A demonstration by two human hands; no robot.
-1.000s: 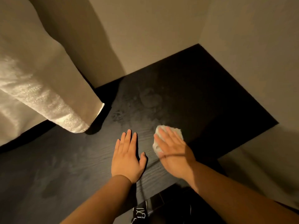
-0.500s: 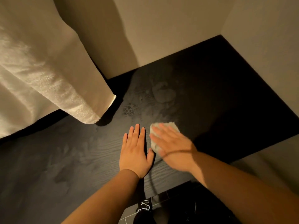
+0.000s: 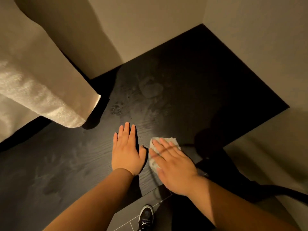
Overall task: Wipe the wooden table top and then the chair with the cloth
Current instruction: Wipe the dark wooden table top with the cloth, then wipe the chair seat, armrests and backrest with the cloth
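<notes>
A dark wooden table top (image 3: 191, 84) fills the middle of the view, with smeared wipe marks on its grain. A small white cloth (image 3: 168, 142) lies near the table's front edge. My right hand (image 3: 175, 165) presses flat on the cloth, fingers spread and blurred, covering most of it. My left hand (image 3: 127, 150) rests flat on the bare wood just left of the cloth, fingers together, holding nothing. No chair is clearly in view.
A cream lampshade (image 3: 41, 84) hangs over the table's left part. Beige walls (image 3: 150, 22) close the table in at the back and right. Below the front edge are a tiled floor and a black shoe (image 3: 145, 217).
My right hand has slid the cloth toward me and nearer the table's front edge. My left hand has stayed flat in place. The view has shifted slightly.
</notes>
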